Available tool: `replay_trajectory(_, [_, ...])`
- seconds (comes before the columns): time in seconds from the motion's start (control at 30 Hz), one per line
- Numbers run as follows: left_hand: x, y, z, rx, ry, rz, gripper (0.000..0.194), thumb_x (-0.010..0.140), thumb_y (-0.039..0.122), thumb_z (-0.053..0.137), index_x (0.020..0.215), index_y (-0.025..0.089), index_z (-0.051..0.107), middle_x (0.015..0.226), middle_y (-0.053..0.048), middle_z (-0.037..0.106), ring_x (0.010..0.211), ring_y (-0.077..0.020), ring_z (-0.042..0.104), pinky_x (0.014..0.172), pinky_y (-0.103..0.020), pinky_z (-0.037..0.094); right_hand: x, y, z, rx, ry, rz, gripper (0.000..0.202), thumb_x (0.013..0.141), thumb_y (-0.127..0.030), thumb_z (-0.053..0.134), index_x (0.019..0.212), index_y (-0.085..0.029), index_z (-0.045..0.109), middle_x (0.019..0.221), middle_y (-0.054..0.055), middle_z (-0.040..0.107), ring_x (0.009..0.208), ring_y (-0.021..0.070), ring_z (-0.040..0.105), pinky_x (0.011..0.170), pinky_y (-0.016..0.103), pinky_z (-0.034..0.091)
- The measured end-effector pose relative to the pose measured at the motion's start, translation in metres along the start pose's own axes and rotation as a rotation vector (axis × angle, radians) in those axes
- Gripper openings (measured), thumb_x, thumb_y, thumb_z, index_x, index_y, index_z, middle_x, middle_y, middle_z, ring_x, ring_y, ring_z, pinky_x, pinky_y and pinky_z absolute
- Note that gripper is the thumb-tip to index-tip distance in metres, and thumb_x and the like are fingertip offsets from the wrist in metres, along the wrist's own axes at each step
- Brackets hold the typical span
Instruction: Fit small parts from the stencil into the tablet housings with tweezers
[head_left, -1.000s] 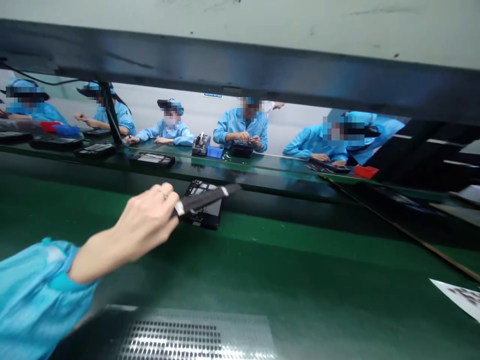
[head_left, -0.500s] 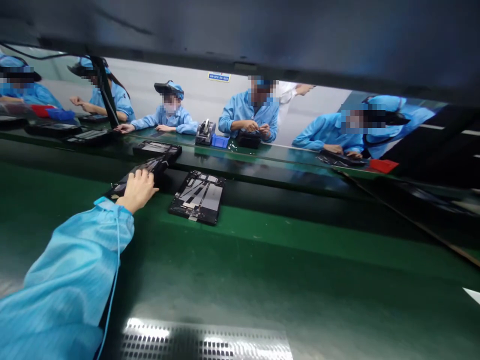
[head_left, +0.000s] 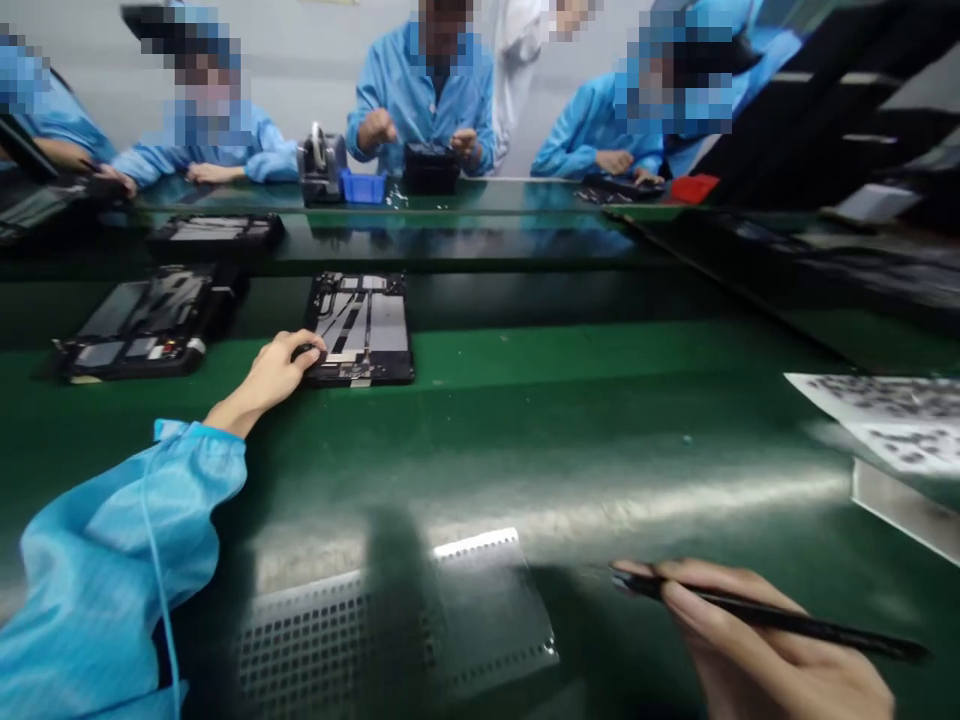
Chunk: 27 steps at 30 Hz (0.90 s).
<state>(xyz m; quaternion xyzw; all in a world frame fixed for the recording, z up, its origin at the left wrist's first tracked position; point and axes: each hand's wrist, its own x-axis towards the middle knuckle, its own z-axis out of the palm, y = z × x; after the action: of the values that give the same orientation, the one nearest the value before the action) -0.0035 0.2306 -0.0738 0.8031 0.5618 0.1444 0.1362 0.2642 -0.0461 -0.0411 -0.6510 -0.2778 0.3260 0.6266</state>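
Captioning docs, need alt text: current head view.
The left hand is at the near-left corner of an opened electronic device on a green work surface; the right hand holds a black tool. Another opened device lies further left; co-workers in blue are opposite.

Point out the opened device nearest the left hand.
The opened device just right of the left hand, with the hand at its left edge. Another device lies apart, left of the hand; other devices sit farther back.

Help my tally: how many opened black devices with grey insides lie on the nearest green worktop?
2: one opened black device at the bare left hand; another opened black device farther left. More may be hidden beneath.
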Motion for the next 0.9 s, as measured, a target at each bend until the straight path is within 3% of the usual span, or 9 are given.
replay_trajectory(0.1, [0.007, 0.013, 0.009, -0.080, -0.033, 0.078, 0.020, 0.085, 0.028, 0.048, 0.097, 0.013, 0.053, 0.100, -0.005, 0.054, 0.092, -0.0183, 0.053, 0.080, -0.040, 0.043, -0.020, -0.011, 0.040, 0.046, -0.020, -0.001, 0.010, 0.051, -0.025, 0.079, 0.056, -0.022, 0.071, 0.059, 0.004, 0.068, 0.058, 0.0180, 0.066, 0.058, 0.012, 0.053])
replay_trajectory(0.2, [0.014, 0.012, 0.015, -0.149, -0.047, 0.110, 0.023, 0.085, 0.031, 0.048, 0.101, 0.014, 0.052, 0.105, -0.006, 0.052, 0.095, -0.0195, 0.051, 0.081, -0.041, 0.042, -0.047, -0.008, 0.074, 0.038, -0.051, 0.009, 0.007, 0.056, -0.021, 0.076, 0.060, -0.024, 0.071, 0.062, 0.003, 0.069, 0.060, 0.0173, 0.066, 0.060, 0.014, 0.053])
replay_trajectory(0.4, [0.005, 0.023, 0.007, -0.218, -0.189, 0.219, 0.040, 0.088, 0.027, 0.040, 0.125, 0.014, 0.032, 0.124, -0.011, 0.045, 0.110, -0.0198, 0.046, 0.090, -0.038, 0.038, -0.074, -0.005, 0.103, 0.024, -0.072, 0.183, 0.008, 0.057, -0.017, 0.071, 0.060, -0.024, 0.070, 0.063, 0.001, 0.069, 0.063, 0.0151, 0.064, 0.061, 0.015, 0.050])
replay_trajectory(0.47, [-0.015, 0.029, -0.007, -0.197, -0.240, 0.276, 0.045, 0.087, 0.027, 0.039, 0.128, 0.013, 0.027, 0.132, -0.011, 0.037, 0.119, -0.0199, 0.037, 0.096, -0.036, 0.032, -0.078, -0.007, 0.108, -0.023, -0.081, 0.244, 0.006, 0.057, -0.017, 0.069, 0.059, -0.024, 0.070, 0.064, 0.001, 0.068, 0.063, 0.0141, 0.062, 0.060, 0.016, 0.048])
replay_trajectory(0.57, [-0.066, 0.033, -0.031, -0.135, -0.294, 0.379, 0.037, 0.082, 0.028, 0.045, 0.118, 0.017, 0.044, 0.131, -0.007, 0.039, 0.122, -0.0229, 0.031, 0.101, -0.042, 0.024, -0.078, -0.005, 0.114, -0.095, -0.191, 0.273, 0.003, 0.059, -0.020, 0.068, 0.060, -0.022, 0.070, 0.065, 0.001, 0.067, 0.065, 0.0151, 0.060, 0.060, 0.018, 0.046])
replay_trajectory(0.63, [-0.108, 0.031, -0.040, -0.040, -0.280, 0.606, 0.027, 0.084, 0.022, 0.041, 0.106, 0.017, 0.054, 0.125, -0.008, 0.047, 0.119, -0.0230, 0.038, 0.100, -0.043, 0.026, -0.075, -0.001, 0.118, -0.110, -0.231, 0.277, 0.003, 0.061, -0.022, 0.067, 0.062, -0.022, 0.070, 0.067, 0.002, 0.067, 0.066, 0.0171, 0.061, 0.061, 0.022, 0.047])
replay_trajectory(0.73, [-0.161, 0.026, -0.038, 0.110, -0.232, 0.921, 0.036, 0.074, 0.005, 0.040, 0.108, 0.010, 0.051, 0.116, -0.015, 0.053, 0.114, -0.0251, 0.044, 0.098, -0.042, 0.032, -0.068, 0.007, 0.122, -0.117, -0.267, 0.230, 0.003, 0.063, -0.023, 0.067, 0.063, -0.022, 0.070, 0.069, 0.002, 0.068, 0.067, 0.0186, 0.062, 0.060, 0.025, 0.049])
replay_trajectory(0.8, [-0.184, 0.025, -0.032, 0.158, -0.230, 0.972, 0.045, 0.070, 0.003, 0.041, 0.114, 0.007, 0.046, 0.120, -0.017, 0.049, 0.117, -0.0267, 0.040, 0.098, -0.041, 0.033, -0.064, 0.012, 0.122, -0.114, -0.284, 0.183, 0.004, 0.063, -0.021, 0.066, 0.063, -0.023, 0.070, 0.068, 0.000, 0.068, 0.066, 0.0173, 0.063, 0.060, 0.023, 0.049])
replay_trajectory(0.9, [-0.197, 0.029, -0.024, 0.191, -0.251, 0.962, 0.051, 0.069, 0.001, 0.042, 0.119, 0.010, 0.041, 0.126, -0.016, 0.043, 0.118, -0.0285, 0.037, 0.097, -0.042, 0.035, -0.062, 0.016, 0.118, -0.121, -0.278, 0.143, 0.006, 0.064, -0.020, 0.066, 0.064, -0.024, 0.070, 0.067, 0.000, 0.068, 0.063, 0.0160, 0.062, 0.058, 0.022, 0.050])
